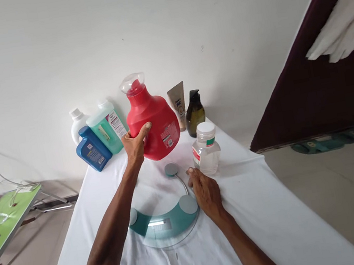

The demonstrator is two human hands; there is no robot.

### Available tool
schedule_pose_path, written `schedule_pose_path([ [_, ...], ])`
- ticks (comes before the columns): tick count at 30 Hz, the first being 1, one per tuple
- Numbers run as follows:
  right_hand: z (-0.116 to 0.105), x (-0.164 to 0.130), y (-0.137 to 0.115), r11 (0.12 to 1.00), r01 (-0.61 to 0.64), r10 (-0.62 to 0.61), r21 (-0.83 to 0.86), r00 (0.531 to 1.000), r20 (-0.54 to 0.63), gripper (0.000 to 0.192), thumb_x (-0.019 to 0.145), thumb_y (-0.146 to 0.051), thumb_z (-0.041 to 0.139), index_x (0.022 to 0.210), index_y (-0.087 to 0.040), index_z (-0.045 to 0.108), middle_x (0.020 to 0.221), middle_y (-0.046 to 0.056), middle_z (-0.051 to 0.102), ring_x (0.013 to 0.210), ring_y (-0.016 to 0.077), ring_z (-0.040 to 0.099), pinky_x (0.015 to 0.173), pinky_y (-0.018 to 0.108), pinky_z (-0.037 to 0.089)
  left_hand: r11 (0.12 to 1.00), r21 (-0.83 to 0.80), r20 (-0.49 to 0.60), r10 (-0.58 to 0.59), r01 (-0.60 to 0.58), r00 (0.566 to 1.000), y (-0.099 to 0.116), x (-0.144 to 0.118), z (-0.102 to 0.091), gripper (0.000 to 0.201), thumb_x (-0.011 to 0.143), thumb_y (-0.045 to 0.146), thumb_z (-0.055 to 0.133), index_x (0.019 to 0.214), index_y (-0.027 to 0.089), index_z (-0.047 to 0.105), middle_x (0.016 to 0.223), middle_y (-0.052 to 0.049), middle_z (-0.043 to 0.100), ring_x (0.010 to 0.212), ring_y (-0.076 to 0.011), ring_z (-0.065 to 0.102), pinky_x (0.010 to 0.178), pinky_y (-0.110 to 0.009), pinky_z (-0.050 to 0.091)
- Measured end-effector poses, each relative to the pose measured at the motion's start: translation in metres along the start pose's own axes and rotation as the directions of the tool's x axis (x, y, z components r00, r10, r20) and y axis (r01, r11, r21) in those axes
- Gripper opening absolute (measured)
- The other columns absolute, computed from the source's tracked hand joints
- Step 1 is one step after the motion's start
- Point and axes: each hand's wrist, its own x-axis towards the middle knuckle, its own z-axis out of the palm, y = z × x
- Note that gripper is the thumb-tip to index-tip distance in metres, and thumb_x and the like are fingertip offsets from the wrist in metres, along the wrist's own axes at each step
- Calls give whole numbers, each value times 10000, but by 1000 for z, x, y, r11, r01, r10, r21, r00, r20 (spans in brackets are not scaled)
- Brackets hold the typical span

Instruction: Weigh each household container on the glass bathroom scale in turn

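Observation:
A large red bottle point(153, 120) with a clear cap over its top is lifted above the table, tilted a little. My left hand point(137, 144) grips it by its left side, thumb across the front. Low on the right, my right hand point(207, 193) is closed loosely, fingers curled, with nothing visible in it. It lies beside the right edge of a round glass scale point(164, 218) with a teal front band and grey pads. Just behind that hand stands a clear jar point(208, 156) with a white lid. My forearm covers part of the scale's left side.
At the back left stand a blue bottle point(93, 151), a green bottle point(106, 128) and a white bottle point(77, 122). Toward the back right are a beige tube point(178, 105) and a dark pump bottle point(195, 113). A white cloth point(256, 223) covers the table; a wall rises behind it.

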Motion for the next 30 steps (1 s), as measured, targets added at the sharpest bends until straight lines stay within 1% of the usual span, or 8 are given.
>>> schedule_pose_path([
  [3, 2, 2, 3, 1000, -8, 8, -1, 1000, -11, 693, 1123, -756, 159, 856, -290, 597, 728, 83, 712, 720, 263, 697, 734, 370, 494, 1000, 6, -13, 22, -22, 1000, 17, -9, -39, 661, 523, 655, 1022, 606, 221, 530, 582, 49, 399, 571, -93, 367, 524, -273, 311],
  [6, 2, 4, 3, 1000, -18, 18, 12, 1000, -2, 660, 1109, -744, 204, 815, -297, 589, 727, 80, 713, 720, 268, 692, 753, 387, 501, 1000, 16, -24, 14, -13, 1000, 26, -27, -76, 667, 525, 631, 1028, 572, 230, 497, 558, 57, 361, 532, -75, 309, 496, -270, 258],
  [10, -2, 5, -1, 999, -37, 35, 39, 999, 28, 636, 1084, -742, 240, 775, -303, 581, 723, 84, 719, 707, 267, 683, 757, 402, 494, 1000, 19, -28, -24, 24, 999, 27, -55, -110, 664, 521, 607, 1033, 545, 234, 484, 531, 54, 370, 515, -79, 328, 482, -262, 273],
  [16, -11, 2, -10, 996, -32, 28, 87, 998, 51, 749, 1053, -849, 206, 839, -283, 647, 727, 99, 734, 667, 270, 678, 690, 402, 494, 993, -6, 12, -120, 120, 993, 24, -84, -123, 645, 438, 582, 1040, 540, 214, 520, 502, 78, 382, 510, -68, 345, 503, -246, 358],
  [23, -11, 1, -15, 994, -72, 67, 82, 996, 61, 833, 994, -946, 156, 846, -286, 642, 728, 111, 745, 653, 277, 682, 666, 406, 501, 994, 17, 43, -107, 106, 993, 14, -87, -126, 685, 445, 631, 1038, 553, 210, 509, 521, 72, 395, 521, -67, 347, 517, -249, 354],
  [25, -11, 1, -15, 994, -79, 74, 73, 995, 68, 828, 1000, -934, 150, 851, -287, 644, 732, 110, 749, 642, 276, 675, 666, 408, 500, 996, 35, 78, -80, 78, 994, 12, -87, -130, 727, 498, 726, 1008, 563, 212, 499, 524, 70, 385, 524, -68, 332, 521, -251, 343],
  [27, -12, 1, -15, 996, -67, 63, 59, 995, 72, 821, 1005, -925, 145, 847, -289, 640, 742, 110, 753, 649, 277, 679, 679, 410, 503, 998, 63, 135, -36, 27, 990, 9, -85, -137, 764, 610, 847, 922, 574, 213, 497, 531, 56, 398, 533, -81, 340, 530, -260, 342],
  [30, -12, 1, -13, 999, -38, 35, 33, 997, 65, 833, 996, -940, 124, 811, -298, 620, 744, 112, 753, 665, 278, 689, 699, 410, 506, 995, 82, 220, 39, -58, 975, 0, -79, -153, 777, 829, 950, 698, 658, 197, 609, 652, -20, 589, 633, -147, 515, 629, -298, 465],
])
